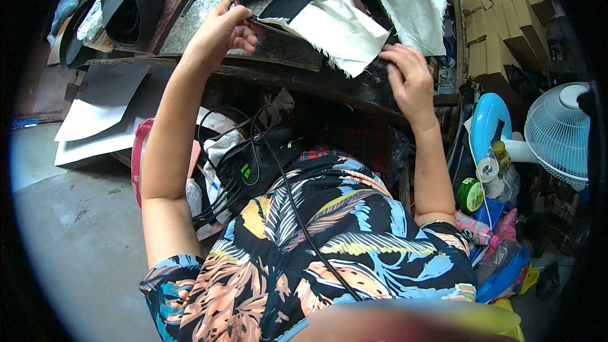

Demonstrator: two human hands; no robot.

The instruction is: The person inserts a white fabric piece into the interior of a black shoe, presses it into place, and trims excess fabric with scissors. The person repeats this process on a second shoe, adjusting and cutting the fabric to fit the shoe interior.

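Note:
At the work table's near edge I have a curved black piece (288, 5) with frayed white cloth (342, 25) on its inner face. It looks like a shoe or boot upper, though its far side is cut off by the picture's top. My left hand (229, 30) pinches its left edge between thumb and index finger, the other fingers curled loosely. At the cloth's lower right corner, my right hand (408, 76) has its fingertips closed on the edge. Just beyond that hand lies a second black piece with white cloth (418, 12).
Black curved pieces (130, 3) are piled at the far left, above white sheets (101, 104). Folded brown cardboard (500, 25) is stacked at the far right. A fan (560, 133) stands at the right, beside bottles and bags. Black cables (253, 133) hang over a dark bag near my lap.

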